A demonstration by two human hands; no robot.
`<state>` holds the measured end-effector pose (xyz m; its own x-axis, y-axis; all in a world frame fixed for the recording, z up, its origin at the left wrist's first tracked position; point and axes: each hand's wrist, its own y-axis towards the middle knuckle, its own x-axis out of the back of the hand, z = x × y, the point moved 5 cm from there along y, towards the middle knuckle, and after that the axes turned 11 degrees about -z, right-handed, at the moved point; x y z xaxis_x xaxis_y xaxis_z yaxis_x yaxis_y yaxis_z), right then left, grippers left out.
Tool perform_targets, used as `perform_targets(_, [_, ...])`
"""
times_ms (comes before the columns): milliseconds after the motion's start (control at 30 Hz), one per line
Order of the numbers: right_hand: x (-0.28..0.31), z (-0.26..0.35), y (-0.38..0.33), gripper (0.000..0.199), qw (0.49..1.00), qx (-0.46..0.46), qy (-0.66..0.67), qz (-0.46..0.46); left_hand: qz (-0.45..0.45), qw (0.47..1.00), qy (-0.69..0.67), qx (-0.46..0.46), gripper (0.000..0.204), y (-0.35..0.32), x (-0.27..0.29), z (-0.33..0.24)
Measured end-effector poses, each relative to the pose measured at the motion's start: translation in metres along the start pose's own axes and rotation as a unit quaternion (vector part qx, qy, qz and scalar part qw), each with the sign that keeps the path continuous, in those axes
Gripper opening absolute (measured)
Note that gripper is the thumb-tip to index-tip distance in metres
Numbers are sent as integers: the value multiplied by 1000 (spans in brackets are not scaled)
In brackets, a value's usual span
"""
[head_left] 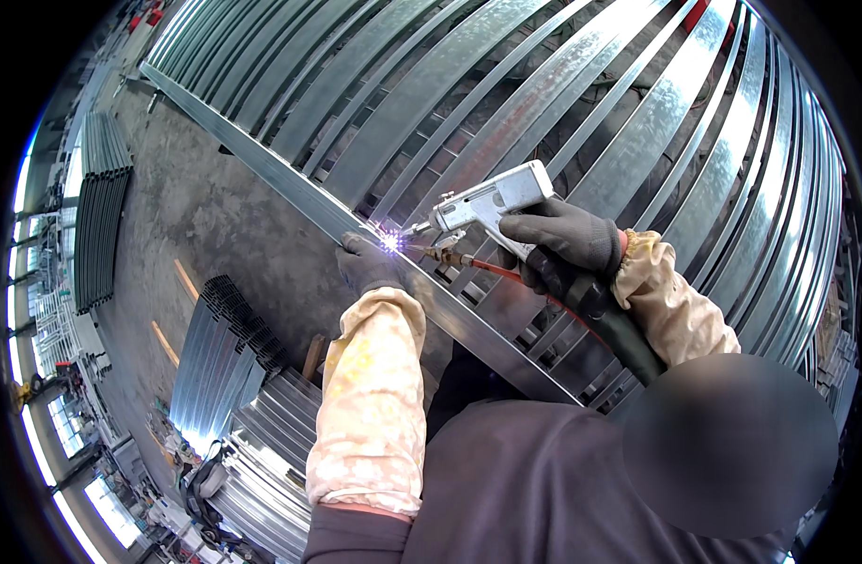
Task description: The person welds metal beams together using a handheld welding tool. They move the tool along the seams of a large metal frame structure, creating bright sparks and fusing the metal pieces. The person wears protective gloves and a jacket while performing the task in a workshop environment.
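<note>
Your gloved right hand (567, 237) grips a silver welding gun (495, 197), its tip at a spark (389, 242) (bright violet-white) on the metal rail (299, 195), just beside your gloved left hand (370, 267)

At the centre of the frame, the metal under the bright spark (390, 242) is hidden by glare. The handle of the silver torch (506, 195) is partly covered by the right hand (574, 235). The slatted metal frame (527, 105) is cut off at the top by the picture's edge. At lower right, a round shape (731, 446) is fully blurred. The dark garment (543, 479) is cut by the lower edge.
</note>
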<state>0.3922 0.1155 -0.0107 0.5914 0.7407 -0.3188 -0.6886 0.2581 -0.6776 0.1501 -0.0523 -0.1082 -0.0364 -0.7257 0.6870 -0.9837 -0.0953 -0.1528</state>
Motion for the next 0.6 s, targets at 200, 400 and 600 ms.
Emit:
perform_targets(200, [0, 3, -4, 47, 1000, 4, -3, -14, 10, 999, 13, 28, 59, -8, 0, -10])
perform_targets(400, [0, -1, -6, 49, 999, 1, 23, -22, -17, 999, -43, -3, 60, 18, -19, 26])
perform_targets(600, [5, -8, -10, 50, 999, -18, 26, -31, -23, 999, -36, -8, 61, 16, -19, 22])
